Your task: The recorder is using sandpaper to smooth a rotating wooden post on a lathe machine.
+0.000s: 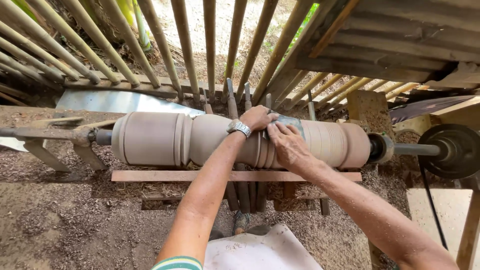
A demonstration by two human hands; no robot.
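A thick turned wooden post (pixel 160 138) lies sideways in a lathe, with grooves and rounded bands cut along it. My left hand (pixel 257 117), a metal watch on its wrist, rests on top of the post near its middle. My right hand (pixel 287 144) presses flat on the post just to the right. Both hands hold a grey piece of sandpaper (pixel 290 121) against the wood. The paper's lower part is hidden under my fingers.
A wooden tool rest bar (pixel 165 175) runs below the post. Chisels (pixel 231 100) lean behind it against slanted wooden poles (pixel 185 45). A belt pulley (pixel 452 149) sits at the right end, a metal spindle (pixel 50 133) at the left. Sawdust covers the ground.
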